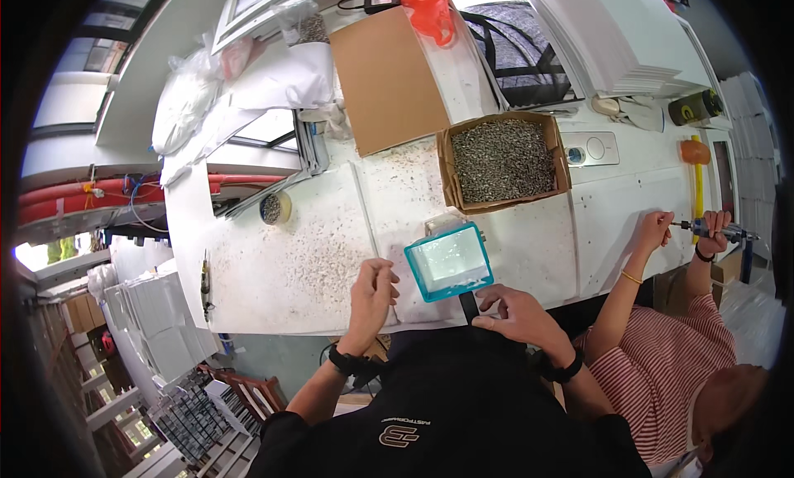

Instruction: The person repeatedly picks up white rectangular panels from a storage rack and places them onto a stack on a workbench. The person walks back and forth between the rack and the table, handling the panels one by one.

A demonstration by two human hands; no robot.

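My R hand (517,311) grips the black handle of a teal scoop (448,261) lying on the white table (273,255), just below the box of screws (503,160). L hand (372,292) rests nearby, fingers curled, pinching something too small to tell.

Desk (281,255) left of teal scoop (449,263) lay open; cardboard box (504,160) of screws blocked beyond; co-worker's hands (653,230) crowded right.

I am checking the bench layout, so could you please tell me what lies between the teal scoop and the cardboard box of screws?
In the head view, a small clear plastic container sits between the teal scoop and the cardboard box of screws, on the white worktop.
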